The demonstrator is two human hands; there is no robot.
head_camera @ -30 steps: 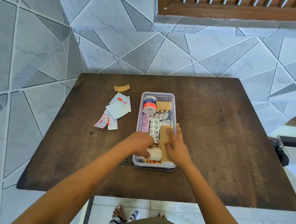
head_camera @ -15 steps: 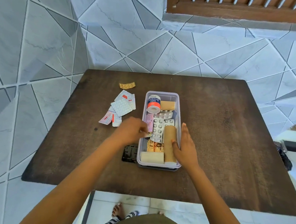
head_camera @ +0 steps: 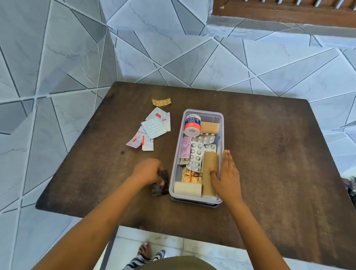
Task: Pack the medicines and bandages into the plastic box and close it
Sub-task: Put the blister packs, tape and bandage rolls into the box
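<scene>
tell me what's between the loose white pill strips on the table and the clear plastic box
Nothing: in the head view, only bare dark wooden table separates the white blister strips from the clear plastic box; the left hand works nearer the person.

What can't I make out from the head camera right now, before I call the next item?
- Dark blister pack: partly covered by the left hand; grip unclear.
- Box lid: possibly the dark edge under the plastic box; cannot confirm.
- Box bottom layer: hidden by the brown bandage roll and silver blister strips.
- Pill pack labels: too small to read.
- Right hand: covers the box's right rim.
</scene>
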